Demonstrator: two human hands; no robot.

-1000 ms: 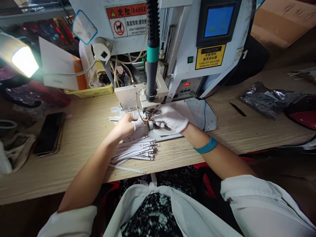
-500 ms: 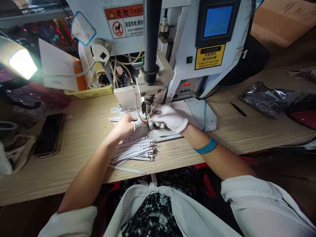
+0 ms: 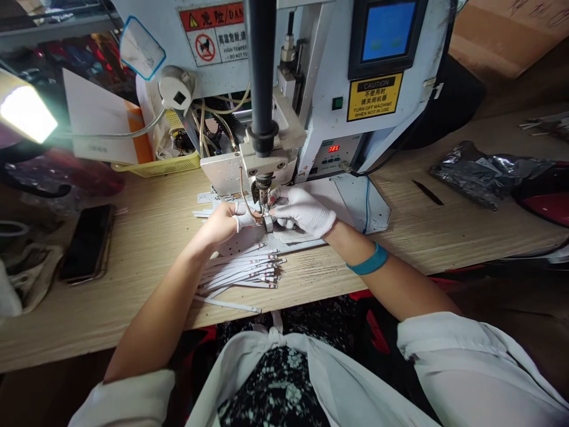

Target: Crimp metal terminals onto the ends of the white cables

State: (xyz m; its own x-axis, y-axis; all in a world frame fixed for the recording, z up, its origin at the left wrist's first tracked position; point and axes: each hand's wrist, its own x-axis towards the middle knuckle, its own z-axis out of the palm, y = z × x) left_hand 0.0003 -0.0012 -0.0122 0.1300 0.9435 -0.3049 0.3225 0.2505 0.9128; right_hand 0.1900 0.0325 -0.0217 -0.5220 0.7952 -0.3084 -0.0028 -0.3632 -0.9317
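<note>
At the foot of the machine head [image 3: 263,185], my two hands meet from either side of a small metal block [image 3: 268,223]. My left hand [image 3: 227,222], with white covers on some fingertips, is closed in a pinch just left of it. On the right, my right hand [image 3: 302,212] wears a white glove and has its fingers pressed together beside the tip. Whatever the fingers pinch is too small and hidden to name. A fan of several narrow white strips [image 3: 240,270] with small parts at their ends lies on the table in front of my left hand.
Behind the hands stands a large white machine [image 3: 320,112] with a blue screen [image 3: 388,29] and a high-temperature warning label [image 3: 213,35]. A phone [image 3: 87,242] and a lit lamp [image 3: 29,112] are at left. Right lie a dark pointed tool [image 3: 427,193] and a silver bag [image 3: 480,172].
The view has shifted slightly, so the machine sits a little further left and higher. Both hands keep nearly the same pose at the machine head. The red display now reads 385.
</note>
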